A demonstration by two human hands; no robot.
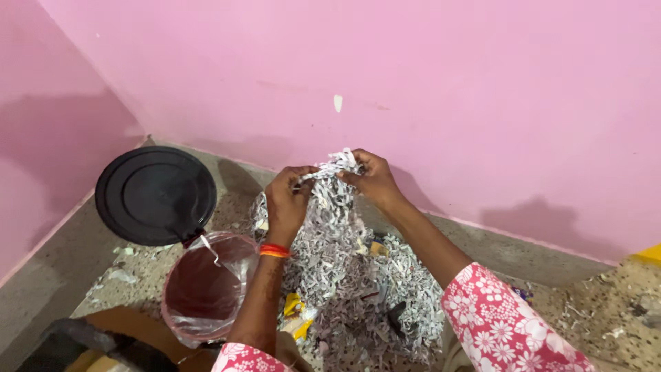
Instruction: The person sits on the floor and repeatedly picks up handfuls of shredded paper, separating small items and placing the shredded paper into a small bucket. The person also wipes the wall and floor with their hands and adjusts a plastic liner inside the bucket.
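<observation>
My left hand and my right hand both grip one bunch of shredded paper strips, lifted in front of the pink wall. The bunch hangs down into a big heap of shredded paper on the floor below. A red and orange bangle sits on my left wrist. My right arm wears a pink sleeve with white flowers.
A small bin lined with a clear plastic bag stands left of the heap, its black round lid swung open behind it. Yellow wrappers lie in the heap. A dark bag and cardboard lie at bottom left. Scraps litter the stone floor.
</observation>
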